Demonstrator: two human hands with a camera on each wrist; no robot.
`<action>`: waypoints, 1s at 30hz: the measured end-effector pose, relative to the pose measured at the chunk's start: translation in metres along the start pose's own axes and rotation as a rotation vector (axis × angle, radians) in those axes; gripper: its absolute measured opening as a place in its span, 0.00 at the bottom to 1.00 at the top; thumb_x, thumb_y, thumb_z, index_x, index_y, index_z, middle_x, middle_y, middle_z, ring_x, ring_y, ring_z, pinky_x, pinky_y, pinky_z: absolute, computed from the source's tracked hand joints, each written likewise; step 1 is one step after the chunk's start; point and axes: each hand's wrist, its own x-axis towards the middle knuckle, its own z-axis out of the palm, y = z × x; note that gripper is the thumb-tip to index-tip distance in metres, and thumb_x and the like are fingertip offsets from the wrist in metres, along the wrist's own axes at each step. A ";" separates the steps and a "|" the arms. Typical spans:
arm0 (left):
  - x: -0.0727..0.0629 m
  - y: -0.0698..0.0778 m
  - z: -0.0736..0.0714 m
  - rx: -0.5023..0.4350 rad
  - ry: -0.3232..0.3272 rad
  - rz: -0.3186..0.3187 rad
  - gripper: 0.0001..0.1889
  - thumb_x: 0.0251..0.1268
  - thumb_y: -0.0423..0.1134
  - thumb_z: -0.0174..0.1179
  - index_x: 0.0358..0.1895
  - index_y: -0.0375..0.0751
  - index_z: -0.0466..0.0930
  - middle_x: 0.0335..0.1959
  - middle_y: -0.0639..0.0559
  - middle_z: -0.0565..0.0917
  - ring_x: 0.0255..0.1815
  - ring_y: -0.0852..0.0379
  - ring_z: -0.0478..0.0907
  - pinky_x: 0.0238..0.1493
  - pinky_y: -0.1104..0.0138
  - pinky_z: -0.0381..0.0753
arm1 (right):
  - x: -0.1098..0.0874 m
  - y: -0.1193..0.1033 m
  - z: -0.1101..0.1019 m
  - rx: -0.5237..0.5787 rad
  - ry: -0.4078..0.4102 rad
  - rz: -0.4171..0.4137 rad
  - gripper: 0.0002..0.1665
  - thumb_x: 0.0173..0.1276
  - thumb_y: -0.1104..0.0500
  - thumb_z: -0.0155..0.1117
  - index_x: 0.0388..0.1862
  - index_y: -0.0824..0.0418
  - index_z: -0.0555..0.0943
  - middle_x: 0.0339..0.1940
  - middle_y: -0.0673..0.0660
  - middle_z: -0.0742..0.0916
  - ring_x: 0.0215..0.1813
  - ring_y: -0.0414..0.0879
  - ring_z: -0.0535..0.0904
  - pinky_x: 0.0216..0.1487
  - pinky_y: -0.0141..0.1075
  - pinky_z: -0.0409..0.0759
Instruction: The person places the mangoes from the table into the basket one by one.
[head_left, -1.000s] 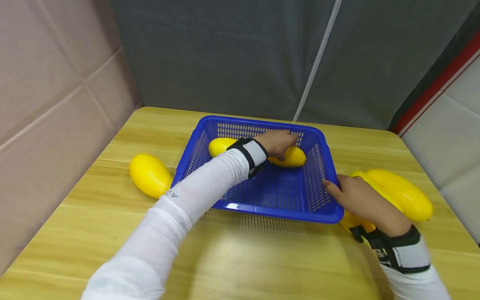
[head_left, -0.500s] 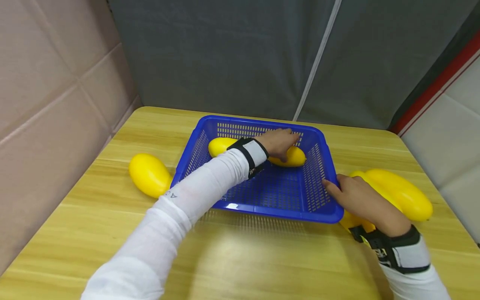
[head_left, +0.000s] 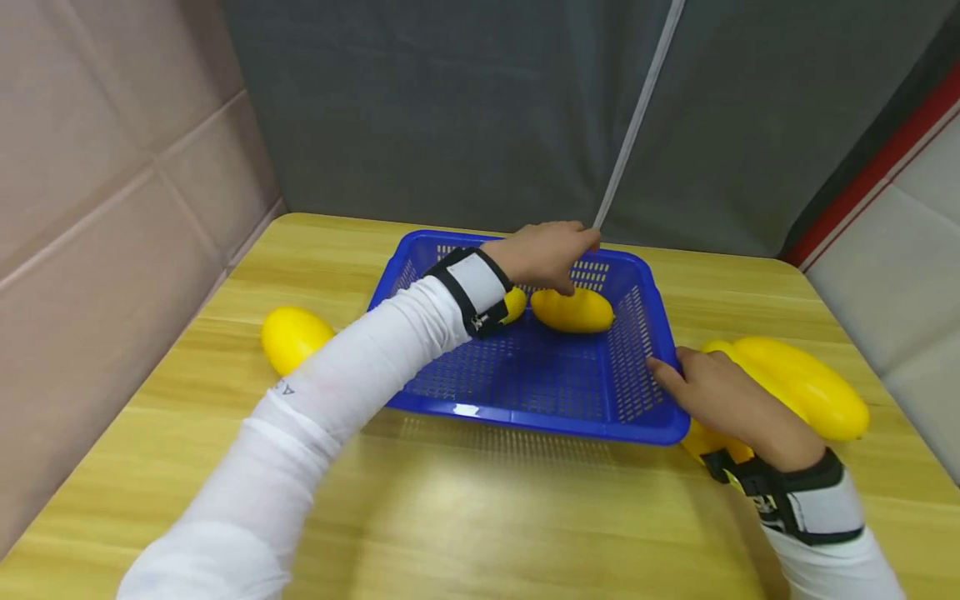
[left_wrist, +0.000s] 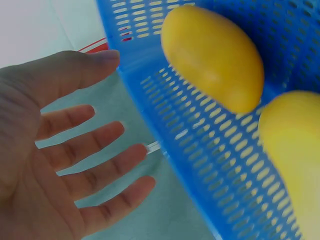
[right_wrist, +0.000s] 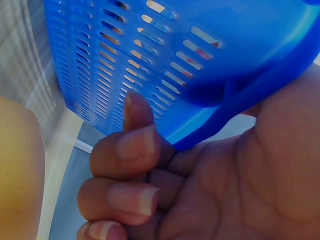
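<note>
A blue plastic basket [head_left: 525, 422] with slotted walls stands on the table. Inside it lie a yellow mango-shaped fruit [head_left: 573, 312] and a second yellow fruit [head_left: 515, 306], the latter mostly hidden behind the left wrist in the head view. My left hand [head_left: 542, 255] is above the basket's far rim, fingers spread and holding nothing; in the left wrist view the palm [left_wrist: 45, 200] is apart from both fruits. At the basket's right side my right hand [head_left: 716, 398] grips the rim, with curled fingers [right_wrist: 125, 155] under it and the thumb on the inside.
On the wooden table [head_left: 450, 517], a yellow fruit [head_left: 291, 337] lies left of the basket, partly behind the left sleeve. More yellow fruits [head_left: 806, 387] lie beyond and beneath the right hand. A grey curtain [head_left: 450, 117] closes off the back, with padded walls [head_left: 112, 250] at the sides.
My left hand has let go of the fruit on the right in the basket and risen up and back towards the far rim. The right hand stays on the basket's edge.
</note>
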 end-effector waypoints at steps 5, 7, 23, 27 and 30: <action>-0.015 -0.006 -0.014 0.021 0.008 0.013 0.31 0.59 0.44 0.65 0.66 0.45 0.65 0.61 0.49 0.71 0.57 0.53 0.71 0.51 0.59 0.76 | 0.000 0.001 -0.002 0.001 -0.006 -0.006 0.35 0.77 0.41 0.40 0.52 0.74 0.72 0.25 0.52 0.83 0.24 0.44 0.76 0.25 0.38 0.70; -0.021 -0.010 -0.018 0.027 0.018 0.024 0.31 0.60 0.45 0.65 0.66 0.45 0.65 0.61 0.49 0.71 0.57 0.53 0.71 0.51 0.60 0.76 | 0.000 0.002 -0.002 -0.003 -0.001 -0.005 0.35 0.77 0.41 0.40 0.51 0.74 0.72 0.24 0.52 0.83 0.24 0.44 0.76 0.25 0.38 0.70; -0.092 -0.070 -0.035 -0.091 0.116 -0.019 0.28 0.62 0.43 0.64 0.63 0.40 0.67 0.53 0.47 0.74 0.51 0.51 0.72 0.48 0.58 0.75 | -0.003 0.001 -0.002 -0.025 0.017 -0.005 0.34 0.77 0.41 0.39 0.49 0.74 0.72 0.23 0.52 0.82 0.23 0.45 0.74 0.25 0.38 0.69; -0.112 -0.085 -0.032 -0.100 0.097 -0.077 0.27 0.63 0.42 0.63 0.63 0.40 0.67 0.57 0.45 0.73 0.55 0.49 0.72 0.50 0.56 0.75 | -0.002 0.001 0.000 -0.014 0.009 -0.005 0.35 0.77 0.41 0.39 0.49 0.74 0.72 0.23 0.52 0.82 0.23 0.45 0.74 0.24 0.38 0.69; -0.128 -0.098 -0.026 -0.082 0.113 -0.128 0.26 0.64 0.41 0.62 0.63 0.39 0.67 0.58 0.44 0.73 0.56 0.46 0.72 0.51 0.54 0.75 | -0.001 0.000 -0.001 -0.021 0.017 -0.008 0.34 0.77 0.41 0.39 0.49 0.74 0.72 0.23 0.53 0.81 0.22 0.45 0.74 0.24 0.38 0.69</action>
